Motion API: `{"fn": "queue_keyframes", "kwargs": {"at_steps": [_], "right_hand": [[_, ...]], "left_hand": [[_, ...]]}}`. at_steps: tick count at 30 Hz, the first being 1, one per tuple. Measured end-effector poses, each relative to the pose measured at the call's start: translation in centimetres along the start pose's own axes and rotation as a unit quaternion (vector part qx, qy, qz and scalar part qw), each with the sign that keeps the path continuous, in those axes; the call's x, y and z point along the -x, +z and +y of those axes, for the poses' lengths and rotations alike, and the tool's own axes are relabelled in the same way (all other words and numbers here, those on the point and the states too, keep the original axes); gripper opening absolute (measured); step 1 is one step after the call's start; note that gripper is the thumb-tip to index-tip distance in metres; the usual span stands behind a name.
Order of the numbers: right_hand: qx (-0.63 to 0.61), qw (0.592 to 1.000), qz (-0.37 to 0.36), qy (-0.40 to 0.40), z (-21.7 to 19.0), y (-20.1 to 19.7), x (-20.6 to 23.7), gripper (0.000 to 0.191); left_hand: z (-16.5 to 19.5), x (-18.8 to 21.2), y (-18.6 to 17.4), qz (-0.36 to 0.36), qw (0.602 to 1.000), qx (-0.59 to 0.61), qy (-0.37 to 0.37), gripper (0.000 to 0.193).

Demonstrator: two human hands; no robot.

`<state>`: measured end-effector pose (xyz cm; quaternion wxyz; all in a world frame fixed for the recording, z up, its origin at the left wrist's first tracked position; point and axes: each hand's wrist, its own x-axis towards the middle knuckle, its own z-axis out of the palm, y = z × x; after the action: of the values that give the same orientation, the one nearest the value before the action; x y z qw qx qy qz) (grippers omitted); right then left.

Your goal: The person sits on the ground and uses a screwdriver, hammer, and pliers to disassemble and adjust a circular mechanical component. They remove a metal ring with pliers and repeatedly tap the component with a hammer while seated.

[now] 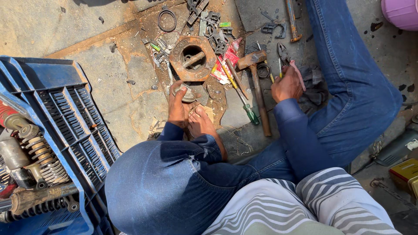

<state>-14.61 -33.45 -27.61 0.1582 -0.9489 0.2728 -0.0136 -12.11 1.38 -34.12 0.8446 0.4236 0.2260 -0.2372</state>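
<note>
The left hand (177, 106) is pressed flat, fingers together, on a small round metal part (186, 93) beside a bare foot (201, 122). The right hand (286, 85) is clamped on pink-handled pliers (291, 65). Between the hands lie a hammer (257, 82) and green-handled screwdriver (244, 102). Beyond the left hand, a rusty square flange (192, 58) is seen.

Bare concrete floor (100, 82) lies open left of the rusty round part (193, 58), while the hammer (257, 82), screwdrivers (241, 98) and pliers (289, 63) crowd the ground between the hands, and the blue crate (65, 113) blocks the far left.
</note>
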Motion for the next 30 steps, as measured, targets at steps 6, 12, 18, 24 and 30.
{"fn": "queue_keyframes", "kwargs": {"at_steps": [6, 12, 18, 24, 30], "right_hand": [[0.072, 0.97, -0.188, -0.135, -2.6, 1.9, 4.4, 0.026], [0.173, 0.935, -0.225, -0.21, -3.9, 3.7, 6.8, 0.036], [-0.021, 0.947, -0.314, -0.069, -4.7, -0.5, 6.3, 0.039], [-0.202, 0.9, -0.366, -0.119, -6.7, -7.4, 9.6, 0.047], [-0.26, 0.869, -0.288, -0.309, -8.0, -7.8, 11.5, 0.047]], "left_hand": [[2.1, -0.2, 0.3, 0.052, 0.998, -0.019, 0.021, 0.048], [3.3, -0.2, 0.8, 0.04, 0.998, -0.043, 0.014, 0.06], [3.4, -1.9, 1.0, 0.065, 0.976, -0.177, 0.105, 0.081], [3.4, -2.8, 0.6, 0.049, 0.971, -0.191, 0.136, 0.078], [4.7, -2.2, 1.9, 0.073, 0.966, -0.189, 0.16, 0.071]]}}
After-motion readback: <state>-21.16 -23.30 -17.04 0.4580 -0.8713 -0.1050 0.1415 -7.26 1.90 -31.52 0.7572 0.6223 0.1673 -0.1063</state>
